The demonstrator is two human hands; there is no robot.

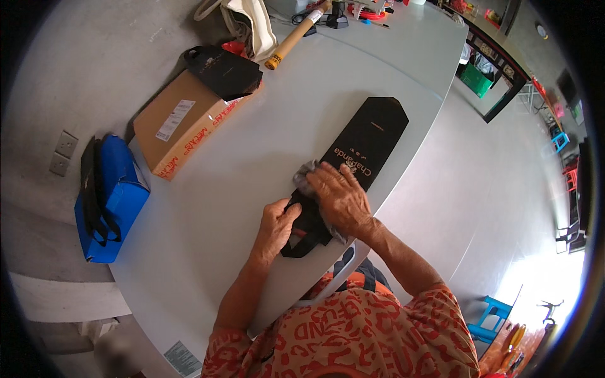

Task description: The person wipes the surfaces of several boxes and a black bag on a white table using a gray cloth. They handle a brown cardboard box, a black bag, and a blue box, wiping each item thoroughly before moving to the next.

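Note:
A long, flat black carton (378,123) with angled ends and pale printing lies slantwise on the grey table, near its right edge. My left hand (276,228) pinches the carton's near left edge, thumb on top, close to a black strap-like handle part. Over the carton's middle, my right hand (343,198) presses down on a crumpled grey cloth (305,177). Bits of the cloth stick out on both sides of that hand, and its palm side is hidden.
At the left stand a brown cardboard box (183,120) with another black carton (224,70) on it, and a blue box (123,189) with black straps. A cardboard tube (296,38) and a cream cloth bag (252,28) lie at the far end. The table's right edge (421,148) runs beside the carton.

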